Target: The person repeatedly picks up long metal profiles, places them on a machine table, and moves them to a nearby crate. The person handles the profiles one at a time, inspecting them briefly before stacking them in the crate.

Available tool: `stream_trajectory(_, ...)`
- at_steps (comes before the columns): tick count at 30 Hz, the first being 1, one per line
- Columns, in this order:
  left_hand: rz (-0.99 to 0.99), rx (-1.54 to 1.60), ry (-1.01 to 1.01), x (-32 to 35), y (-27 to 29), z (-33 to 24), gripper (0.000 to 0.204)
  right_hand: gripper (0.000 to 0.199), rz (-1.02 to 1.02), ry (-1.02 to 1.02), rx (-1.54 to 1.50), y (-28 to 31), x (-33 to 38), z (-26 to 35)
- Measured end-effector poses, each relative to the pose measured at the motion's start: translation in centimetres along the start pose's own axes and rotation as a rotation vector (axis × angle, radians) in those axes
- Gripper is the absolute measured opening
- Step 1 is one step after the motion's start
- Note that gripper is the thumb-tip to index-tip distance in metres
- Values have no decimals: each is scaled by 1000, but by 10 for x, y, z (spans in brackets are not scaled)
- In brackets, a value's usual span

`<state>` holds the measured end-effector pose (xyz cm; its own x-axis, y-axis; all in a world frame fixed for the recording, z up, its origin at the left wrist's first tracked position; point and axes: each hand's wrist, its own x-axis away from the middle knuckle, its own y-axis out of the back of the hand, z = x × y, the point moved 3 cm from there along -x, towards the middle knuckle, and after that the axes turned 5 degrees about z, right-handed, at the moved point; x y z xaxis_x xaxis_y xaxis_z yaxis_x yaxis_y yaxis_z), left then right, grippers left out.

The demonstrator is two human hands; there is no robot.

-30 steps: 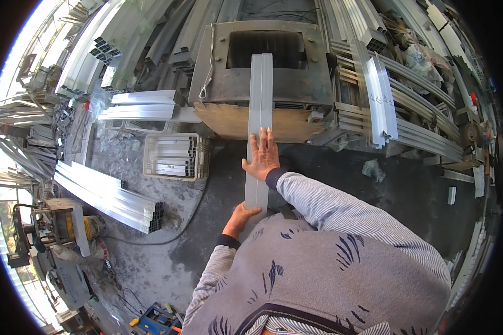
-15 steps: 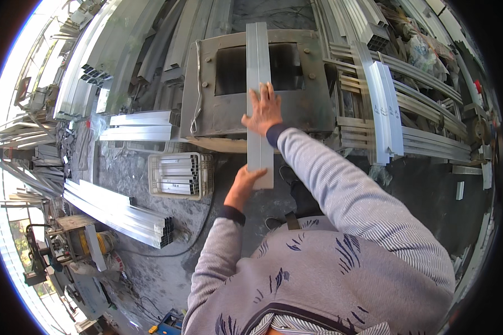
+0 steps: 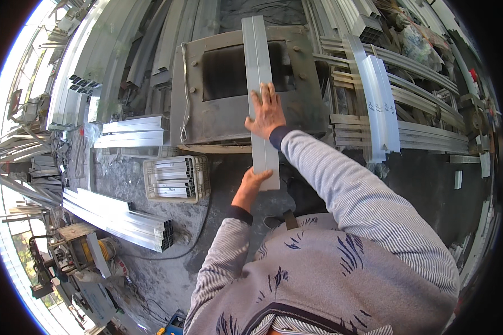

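Note:
A long silver-grey metal profile (image 3: 257, 61) with a thin line down its length reaches from above the dark metal box-like stand (image 3: 223, 120) back toward my body. My left hand (image 3: 250, 187) grips its near end, thumb lying across the top and the other fingers hidden beneath. Farther along, my right hand (image 3: 268, 114) rests on the profile's upper face with its fingers stretched and spread, the thumb near the left edge. Behind the profile, the stand's top has a dark rectangular opening (image 3: 221, 72).
A pale plastic crate (image 3: 149, 181) of short metal tubes sits on the floor to the left. Bundled square tubes (image 3: 123, 218) lie closer to me. Long profiles (image 3: 109, 50) are stacked at the far left, and white profiles (image 3: 381, 106) lie on racked bars at right. A cable (image 3: 198, 237) crosses the floor.
My view has shifted slightly, so the stand and crate appear farther left. The profile now leans a little more, its far end to the left. Both hands keep their places on it.

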<state>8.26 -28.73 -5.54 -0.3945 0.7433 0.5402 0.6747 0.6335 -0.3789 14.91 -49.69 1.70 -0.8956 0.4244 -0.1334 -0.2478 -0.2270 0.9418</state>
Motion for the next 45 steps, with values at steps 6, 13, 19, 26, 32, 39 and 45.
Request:
stream_trajectory(6,-1,59,50,59,4,65,48,86,43,30,-49,-16,73,25)
stream_trajectory(13,-32,-16,13,111,6,109,41,85,39,46,-70,-20,138,48)
stream_trajectory(19,-56,18,44,157,17,145,50,89,152,32,-108,-33,187,78)
stream_trajectory(26,-117,6,0,194,32,154,45,91,157,87,-126,-43,206,111)
stream_trajectory(32,-196,-16,44,210,43,160,43,92,189,138,-219,-54,211,130)
stream_trajectory(39,-208,-29,-9,150,51,88,39,91,125,74,-153,-40,123,109)
stream_trajectory(45,-86,-19,-58,29,26,-30,39,87,40,-5,9,-8,-18,41)
